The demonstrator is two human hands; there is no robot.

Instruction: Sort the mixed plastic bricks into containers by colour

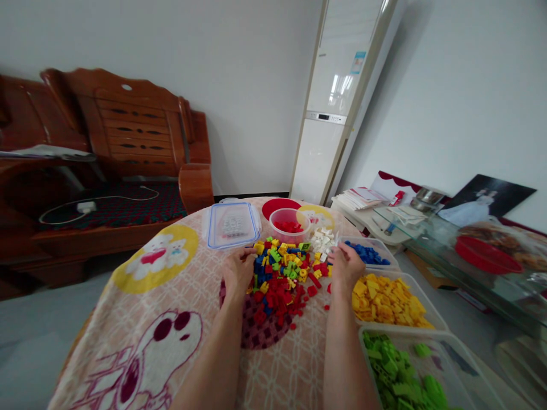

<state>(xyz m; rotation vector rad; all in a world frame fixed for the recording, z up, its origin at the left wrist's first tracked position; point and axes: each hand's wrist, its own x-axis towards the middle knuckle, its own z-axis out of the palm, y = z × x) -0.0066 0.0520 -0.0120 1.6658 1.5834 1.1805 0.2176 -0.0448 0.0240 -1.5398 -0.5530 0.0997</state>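
A mixed pile of toy building bricks (286,273), red, yellow, green and blue, lies on the cloth-covered table between my hands. At its left edge is my left hand (237,270), fingers bent together against the bricks; anything pinched there is too small to make out. My right hand (347,265) hovers at the pile's right side, close to a heap of white bricks (323,241). Its thumb and fingers are drawn together, and their contents cannot be made out. Behind the pile, a round clear tub (289,236) holds red bricks.
Clear boxes of blue bricks (368,254), yellow bricks (388,300) and green bricks (397,370) line the table's right side. A clear lid with a blue seal (233,225) and a red round lid (276,206) lie at the back. A glass side table (453,245) stands right.
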